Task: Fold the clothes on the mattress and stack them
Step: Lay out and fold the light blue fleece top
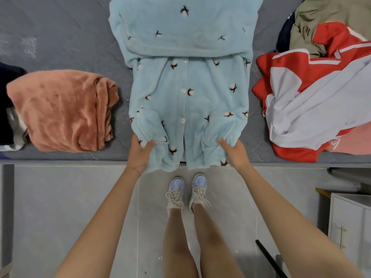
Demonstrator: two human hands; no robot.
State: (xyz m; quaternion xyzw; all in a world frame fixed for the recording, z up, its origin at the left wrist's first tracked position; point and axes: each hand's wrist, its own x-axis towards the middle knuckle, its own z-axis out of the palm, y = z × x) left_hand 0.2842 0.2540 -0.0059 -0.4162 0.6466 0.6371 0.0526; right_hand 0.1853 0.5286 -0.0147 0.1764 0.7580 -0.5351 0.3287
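Two-handed hold on robe point(186, 93): pinches near-left hem corner with left hand point(140, 152), thumb on top; pinches near-right hem with right hand point(235, 151), fabric bunched at thumb. Lies flat at centre of mattress point(66, 37), buttons up, sleeves folded across far part, near hem overhanging edge. Left of robe, folded pink garment point(62, 111); right, unfolded red-white pile point(313, 109).

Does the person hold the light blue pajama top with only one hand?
No, the left hand and the right hand each grip the lower edge of the light blue pajama top.
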